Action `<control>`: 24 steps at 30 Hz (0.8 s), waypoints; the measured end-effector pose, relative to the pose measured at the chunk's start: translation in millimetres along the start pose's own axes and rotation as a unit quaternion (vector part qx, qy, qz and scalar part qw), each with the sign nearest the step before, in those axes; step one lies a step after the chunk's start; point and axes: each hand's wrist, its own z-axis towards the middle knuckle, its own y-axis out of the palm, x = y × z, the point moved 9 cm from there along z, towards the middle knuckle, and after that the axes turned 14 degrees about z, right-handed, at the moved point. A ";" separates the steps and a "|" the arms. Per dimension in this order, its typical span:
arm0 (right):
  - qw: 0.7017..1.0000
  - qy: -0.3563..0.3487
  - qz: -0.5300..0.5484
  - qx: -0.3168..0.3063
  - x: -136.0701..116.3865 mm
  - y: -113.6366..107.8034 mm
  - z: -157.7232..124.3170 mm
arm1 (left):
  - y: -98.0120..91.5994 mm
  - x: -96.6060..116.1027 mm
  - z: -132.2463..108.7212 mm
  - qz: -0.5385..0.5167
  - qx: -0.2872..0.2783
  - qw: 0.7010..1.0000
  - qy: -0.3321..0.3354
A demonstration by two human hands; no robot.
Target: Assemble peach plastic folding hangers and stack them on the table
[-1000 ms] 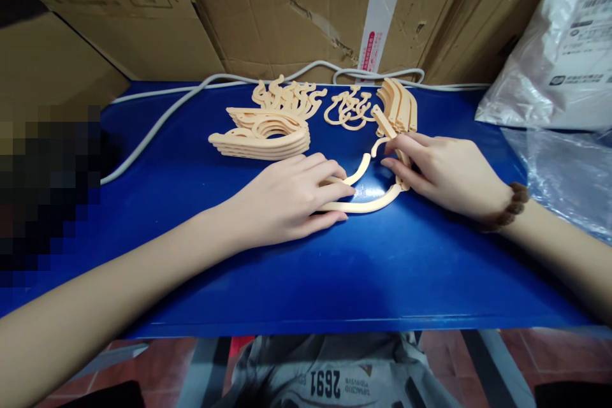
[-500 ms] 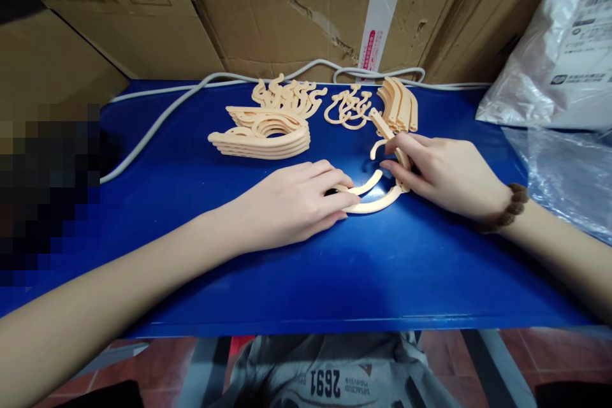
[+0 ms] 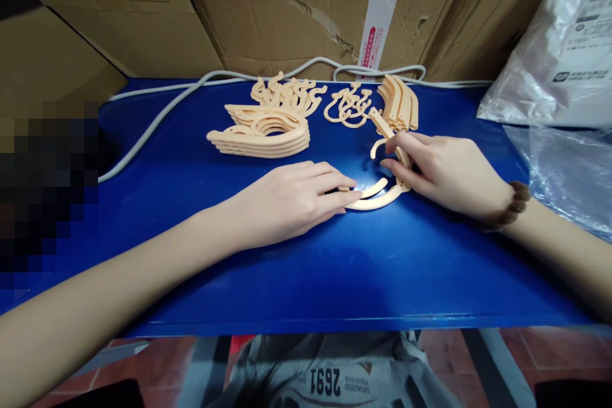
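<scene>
Between my hands lies a beige plastic folding hanger (image 3: 377,203), flat on the blue table. Its lower curved arm runs under the fingers of my left hand (image 3: 301,201), which are closed around that end. A shorter curved strip (image 3: 375,189) beside the arm also passes under these fingers; whether it is joined to the arm is hidden. My right hand (image 3: 440,169) pinches the straight arm of the hanger between thumb and fingers. A small curved hook end (image 3: 375,149) sticks out left of the right fingertips.
Behind my hands are a stack of hanger arms (image 3: 262,144), a row of wavy hooks (image 3: 287,94), some thin hooks (image 3: 348,107) and curved bars (image 3: 399,102). A white cable (image 3: 167,115) runs along cardboard boxes (image 3: 287,13). A plastic bag (image 3: 545,64) stands at right.
The shorter curved strip has shifted slightly right and down, nearer the hanger's lower arm. My left fingers have moved a little with it; my right hand stays put.
</scene>
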 end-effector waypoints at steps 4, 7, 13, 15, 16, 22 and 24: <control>1.000 0.003 -0.005 0.000 1.0 1.0 -0.2 | 1.8 -0.8 -0.9 0.002 -0.006 1.000 -0.006; 1.000 0.004 -0.005 -0.004 1.0 1.7 -0.2 | 2.5 -1.3 -1.9 -0.001 -0.011 1.000 -0.010; 1.000 -0.004 -0.004 -0.011 -2.9 1.0 -0.3 | 6.2 -3.8 -4.7 -0.012 -0.020 0.999 -0.021; 1.000 -0.022 0.003 -0.016 -7.7 1.0 -0.6 | 5.0 -6.5 -4.2 -0.007 -0.013 0.999 -0.034; 0.999 -0.037 0.007 -0.018 -11.2 1.1 -1.0 | 3.4 -7.9 -3.6 0.001 -0.007 0.999 -0.041; 0.993 -0.119 0.026 -0.002 -33.3 -3.4 -6.7 | -3.2 -10.6 0.8 0.104 -0.009 0.993 -0.054; 0.990 -0.138 0.031 -0.006 -40.3 -3.1 -8.9 | -3.4 -11.1 0.6 0.123 -0.015 0.991 -0.059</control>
